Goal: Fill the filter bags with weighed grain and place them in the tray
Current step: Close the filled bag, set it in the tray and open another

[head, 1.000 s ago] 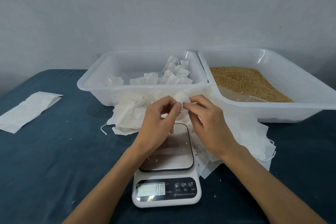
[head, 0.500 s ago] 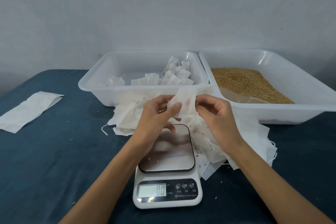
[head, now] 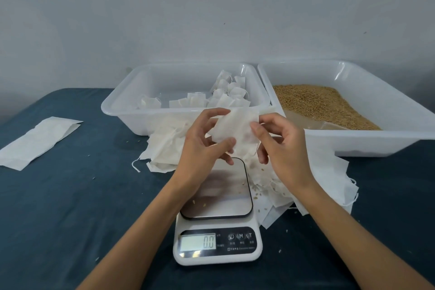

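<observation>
We see a table under dark blue cloth [head: 58,207]. On it, at the far side, stand two clear plastic trays touching side by side. The right tray [head: 388,146] holds a spread of brown grain [head: 320,103]. The left tray [head: 122,110] holds a cluster of filled filter bags [head: 226,96], mostly toward its right end. In front of the trays lies a loose heap of empty bags [head: 164,148], reaching round to the right of the scale. A flat white paper sleeve [head: 40,141] lies well apart at the left. The kitchen scale [head: 217,245] sits nearest us, display reading 0.0, a few stray grains on its platform. Above the platform we hold one filter bag [head: 233,129] between both hands: the left hand [head: 200,146] pinches its left edge between thumb and fingers, the right hand [head: 280,148] pinches its right edge, fingers curled.
</observation>
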